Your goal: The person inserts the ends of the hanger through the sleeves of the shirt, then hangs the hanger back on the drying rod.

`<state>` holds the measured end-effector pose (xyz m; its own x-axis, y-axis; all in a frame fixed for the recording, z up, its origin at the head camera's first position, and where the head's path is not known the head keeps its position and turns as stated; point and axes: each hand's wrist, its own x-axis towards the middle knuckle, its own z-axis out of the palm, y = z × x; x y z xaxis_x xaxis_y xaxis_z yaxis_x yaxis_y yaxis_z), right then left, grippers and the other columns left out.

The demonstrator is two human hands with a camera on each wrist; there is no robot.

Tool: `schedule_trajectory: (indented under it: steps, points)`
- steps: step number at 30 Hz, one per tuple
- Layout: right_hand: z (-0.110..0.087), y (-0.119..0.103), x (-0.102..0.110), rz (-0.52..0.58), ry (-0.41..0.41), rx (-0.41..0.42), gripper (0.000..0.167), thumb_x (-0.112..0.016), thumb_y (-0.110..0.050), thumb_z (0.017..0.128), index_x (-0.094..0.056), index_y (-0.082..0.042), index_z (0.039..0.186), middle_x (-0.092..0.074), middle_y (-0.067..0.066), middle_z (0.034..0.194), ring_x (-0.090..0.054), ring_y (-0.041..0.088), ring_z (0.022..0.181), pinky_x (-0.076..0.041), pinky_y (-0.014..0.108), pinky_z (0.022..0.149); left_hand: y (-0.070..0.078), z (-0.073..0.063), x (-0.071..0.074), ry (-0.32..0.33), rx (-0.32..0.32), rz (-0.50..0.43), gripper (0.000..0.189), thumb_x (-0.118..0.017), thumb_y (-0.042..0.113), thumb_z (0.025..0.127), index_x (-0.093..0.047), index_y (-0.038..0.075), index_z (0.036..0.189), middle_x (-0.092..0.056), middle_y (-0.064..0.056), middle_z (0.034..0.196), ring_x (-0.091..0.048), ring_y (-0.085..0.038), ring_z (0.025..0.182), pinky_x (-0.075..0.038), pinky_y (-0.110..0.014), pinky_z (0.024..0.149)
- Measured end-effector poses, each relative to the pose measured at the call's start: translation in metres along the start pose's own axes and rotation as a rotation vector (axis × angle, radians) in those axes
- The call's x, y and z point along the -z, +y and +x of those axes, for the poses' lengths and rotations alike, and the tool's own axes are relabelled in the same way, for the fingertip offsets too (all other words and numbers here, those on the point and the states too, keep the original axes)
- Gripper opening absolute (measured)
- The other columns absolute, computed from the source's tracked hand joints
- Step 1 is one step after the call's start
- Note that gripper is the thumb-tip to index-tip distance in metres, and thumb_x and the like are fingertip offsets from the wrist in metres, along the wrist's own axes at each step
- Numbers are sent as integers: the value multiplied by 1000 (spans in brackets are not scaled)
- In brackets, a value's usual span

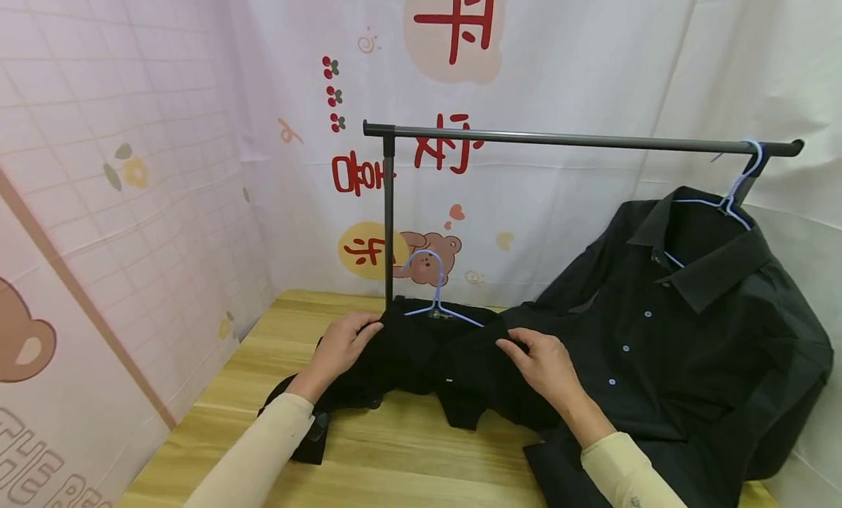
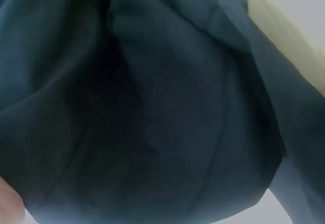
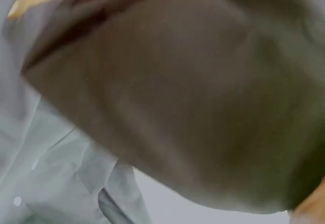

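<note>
A black shirt [image 1: 421,354] is held up over the table by its two shoulders. My left hand [image 1: 338,351] pinches the left shoulder between thumb and fingers, and my right hand [image 1: 546,365] pinches the right one. A lavender hanger [image 1: 437,302] sits in the collar opening, its hook standing up above the shirt. Dark cloth of this shirt [image 2: 167,107] fills most of the left wrist view, with a bit of my left hand [image 2: 10,209] at the lower left corner. In the right wrist view, the shirt [image 3: 162,92] hangs close to the camera.
A grey metal clothes rack [image 1: 566,139] stands behind the shirt. From its right end hangs a second black shirt [image 1: 697,332] on another lavender hanger [image 1: 737,186], near my right arm. A wooden table [image 1: 401,464] lies below, with a printed white curtain [image 1: 559,62] behind.
</note>
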<state>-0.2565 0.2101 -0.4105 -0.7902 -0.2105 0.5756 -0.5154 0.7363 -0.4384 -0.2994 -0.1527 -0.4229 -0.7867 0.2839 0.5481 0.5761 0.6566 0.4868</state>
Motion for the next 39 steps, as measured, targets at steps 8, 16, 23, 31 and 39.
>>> schedule_trajectory:
  steps: [8, 16, 23, 31, 39]
  points:
    - [1, 7, 15, 147, -246, -52, 22, -62, -21, 99, -75, -8, 112, -72, 5, 108, -67, 18, 93, -55, 36, 80, -10, 0, 9, 53, 12, -15, 14, -65, 14, 97, -74, 6, 103, -70, -7, 98, -66, -25, 93, -53, -45, 84]
    - [-3, 3, 10, 274, -316, -82, 24, -64, -25, 98, -75, -8, 111, -71, 3, 102, -63, 14, 90, -53, 30, 78, -11, -4, 8, 27, -17, -50, 14, -67, 11, 95, -75, 4, 104, -71, -8, 97, -67, -25, 90, -54, -44, 81]
    - [-4, -7, 4, 80, -218, -106, 15, -65, -23, 98, -77, -15, 101, -64, -6, 76, -55, 7, 69, -46, 28, 64, -10, -5, 4, 6, -34, -18, 15, -66, 13, 97, -76, 6, 105, -71, -7, 99, -67, -25, 92, -54, -44, 81]
    - [-8, -7, 5, 206, -245, -213, 30, -63, -29, 99, -74, -7, 117, -71, 8, 114, -64, 23, 100, -53, 44, 87, -12, -7, 0, 24, -55, -10, 11, -67, 11, 95, -75, 6, 100, -71, -7, 96, -67, -24, 89, -54, -43, 79]
    - [-9, -5, 1, 258, -264, -265, 24, -66, -35, 96, -74, -14, 86, -56, -4, 71, -52, 13, 69, -43, 27, 61, -14, -7, -4, 23, -68, -8, 8, -69, 12, 94, -75, 9, 96, -71, -3, 93, -66, -20, 84, -54, -41, 76]
